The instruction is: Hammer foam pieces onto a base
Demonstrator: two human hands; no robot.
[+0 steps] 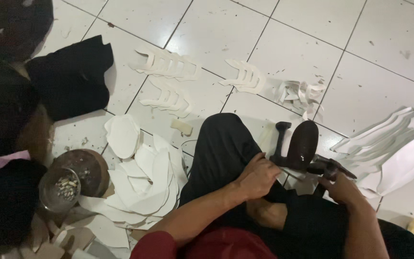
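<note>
I sit on a white tiled floor in black trousers. My left hand [257, 176] is closed around a small white piece pressed against a dark, rounded iron stand [303, 144] that rises between my legs. My right hand [343, 188] grips a dark hammer [330, 168] whose head lies just right of the stand. What lies under the hammer head is hidden by my hands.
A heap of white cut pieces [144, 180] lies left of my knee. Rows of white strap-shaped pieces [166, 64] sit farther out. White sheets [394, 144] fan at right. A metal bowl of small bits [61, 189], black cloth [70, 76] and another person [3, 144] are at left.
</note>
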